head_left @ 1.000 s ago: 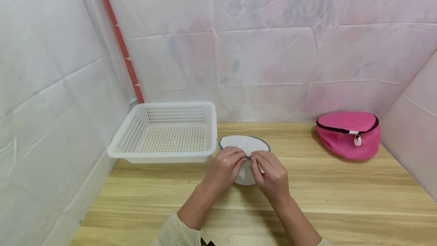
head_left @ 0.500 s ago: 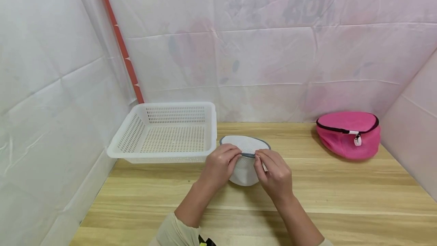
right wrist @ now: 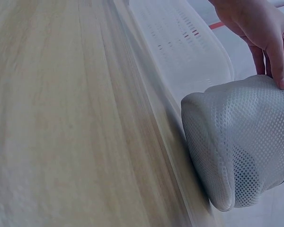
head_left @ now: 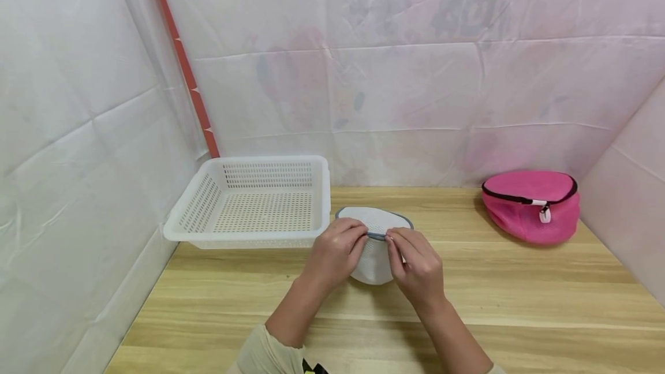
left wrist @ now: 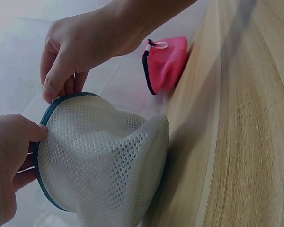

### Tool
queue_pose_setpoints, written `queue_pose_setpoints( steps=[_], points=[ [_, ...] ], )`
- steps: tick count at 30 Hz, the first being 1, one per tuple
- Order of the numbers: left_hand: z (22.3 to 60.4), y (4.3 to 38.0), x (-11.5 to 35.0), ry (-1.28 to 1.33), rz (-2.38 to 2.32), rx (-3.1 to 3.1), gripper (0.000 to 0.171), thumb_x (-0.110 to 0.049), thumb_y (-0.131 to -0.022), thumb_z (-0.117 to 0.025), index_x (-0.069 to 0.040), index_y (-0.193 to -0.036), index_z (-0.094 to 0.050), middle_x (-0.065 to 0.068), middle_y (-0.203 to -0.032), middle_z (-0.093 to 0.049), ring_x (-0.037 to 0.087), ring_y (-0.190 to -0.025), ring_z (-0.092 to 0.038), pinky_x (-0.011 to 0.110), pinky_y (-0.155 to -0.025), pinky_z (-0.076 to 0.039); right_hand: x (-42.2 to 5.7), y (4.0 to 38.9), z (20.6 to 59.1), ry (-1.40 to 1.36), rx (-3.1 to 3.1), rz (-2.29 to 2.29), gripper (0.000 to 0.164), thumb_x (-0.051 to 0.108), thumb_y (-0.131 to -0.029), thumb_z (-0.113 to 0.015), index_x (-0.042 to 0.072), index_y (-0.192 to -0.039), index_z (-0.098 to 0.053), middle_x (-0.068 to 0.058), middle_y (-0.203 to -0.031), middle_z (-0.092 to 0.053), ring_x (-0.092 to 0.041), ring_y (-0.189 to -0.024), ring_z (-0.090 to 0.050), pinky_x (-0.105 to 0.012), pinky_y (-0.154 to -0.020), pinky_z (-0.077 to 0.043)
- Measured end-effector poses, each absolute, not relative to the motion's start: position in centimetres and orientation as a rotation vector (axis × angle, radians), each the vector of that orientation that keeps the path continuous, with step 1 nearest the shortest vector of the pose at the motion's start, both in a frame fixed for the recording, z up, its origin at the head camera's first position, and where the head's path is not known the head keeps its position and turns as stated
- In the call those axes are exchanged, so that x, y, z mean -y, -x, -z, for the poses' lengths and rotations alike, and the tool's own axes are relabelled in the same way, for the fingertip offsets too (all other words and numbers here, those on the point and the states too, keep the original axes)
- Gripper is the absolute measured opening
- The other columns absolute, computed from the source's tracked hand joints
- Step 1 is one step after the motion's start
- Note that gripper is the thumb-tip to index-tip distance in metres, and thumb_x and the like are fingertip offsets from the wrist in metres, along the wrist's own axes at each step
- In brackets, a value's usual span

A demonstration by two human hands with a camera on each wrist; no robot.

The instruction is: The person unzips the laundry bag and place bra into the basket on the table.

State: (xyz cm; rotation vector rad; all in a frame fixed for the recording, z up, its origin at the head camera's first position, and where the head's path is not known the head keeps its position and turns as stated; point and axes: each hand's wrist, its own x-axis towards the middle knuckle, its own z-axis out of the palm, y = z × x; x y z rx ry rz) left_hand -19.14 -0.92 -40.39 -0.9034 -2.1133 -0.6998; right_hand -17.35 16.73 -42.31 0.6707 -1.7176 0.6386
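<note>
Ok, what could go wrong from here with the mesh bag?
The mesh bag looks soft and creased, so it might buckle if the left hand and right hand, both pinching its blue-grey trim, pull unevenly. The left hand is close to the white basket and could nudge it.

Head view, from above, facing forward and down across tabletop [head_left: 519, 299], widest, left-wrist view, close, turned sideways, facing white bag [left wrist: 92, 156] and pink bag [left wrist: 168, 66], right-wrist view, close, facing white bag and basket [right wrist: 180, 42], white bag common to both wrist views.
</note>
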Motion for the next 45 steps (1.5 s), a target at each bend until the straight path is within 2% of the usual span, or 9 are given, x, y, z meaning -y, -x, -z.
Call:
queue_pose_setpoints(
  steps=[6,18,27,34,41,45],
  points=[
    [40.3,18.7,0.3,0.937,0.658,2.097,0.010,-0.010,-0.086,-0.074,-0.007,-0.095,-0.077,0.000,-0.093,-0.071,0.013,-0.092,-0.066,0.021,-0.088,-0.055,-16.5,17.3,42.3,-0.689,1.715,-0.617,0.027,0.014,-0.097,-0.061,-0.006,-0.084,-0.074,-0.013,-0.086,-0.072,-0.027,-0.075,-0.067,-0.028,-0.071,-0.058],
    [40.7,18.3,-0.4,0.972,0.690,2.088,0.008,-0.008,-0.089,-0.071,-0.007,-0.095,-0.076,-0.001,-0.093,-0.070,0.012,-0.093,-0.066,0.017,-0.090,-0.052,-16.0,17.2,42.4,-0.722,1.693,-0.610,0.023,0.011,-0.095,-0.060,-0.006,-0.085,-0.074,-0.013,-0.085,-0.071,-0.027,-0.074,-0.067,-0.028,-0.072,-0.056],
    [40.7,18.4,-0.3,0.981,0.699,2.091,0.007,-0.008,-0.088,-0.072,-0.008,-0.094,-0.076,-0.001,-0.091,-0.071,0.011,-0.092,-0.066,0.016,-0.088,-0.052,-16.2,17.3,42.5,-0.706,1.708,-0.580,0.027,0.012,-0.095,-0.058,-0.005,-0.083,-0.074,-0.013,-0.085,-0.072,-0.027,-0.074,-0.068,-0.035,-0.067,-0.057],
    [40.8,18.5,-0.2,0.982,0.720,2.086,0.007,-0.006,-0.085,-0.075,-0.007,-0.091,-0.076,-0.001,-0.090,-0.071,0.012,-0.091,-0.066,0.017,-0.089,-0.053,-16.5,17.4,42.5,-0.699,1.705,-0.597,0.028,0.013,-0.095,-0.057,-0.006,-0.081,-0.073,-0.014,-0.084,-0.072,-0.028,-0.073,-0.068,-0.035,-0.066,-0.057],
    [40.6,18.6,0.0,0.974,0.748,2.097,0.006,-0.007,-0.087,-0.074,-0.008,-0.092,-0.076,-0.001,-0.091,-0.072,0.012,-0.092,-0.067,0.017,-0.089,-0.053,-16.7,17.4,42.4,-0.686,1.716,-0.594,0.028,0.013,-0.095,-0.057,-0.006,-0.081,-0.074,-0.014,-0.084,-0.072,-0.028,-0.074,-0.068,-0.036,-0.066,-0.058],
    [40.6,18.8,0.2,0.960,0.769,2.093,0.007,-0.006,-0.085,-0.075,-0.007,-0.092,-0.077,0.000,-0.091,-0.072,0.013,-0.091,-0.067,0.021,-0.092,-0.054,-17.0,17.4,42.3,-0.667,1.712,-0.608,0.027,0.012,-0.094,-0.057,-0.006,-0.081,-0.074,-0.014,-0.084,-0.072,-0.029,-0.074,-0.068,-0.034,-0.069,-0.058]
  ],
)
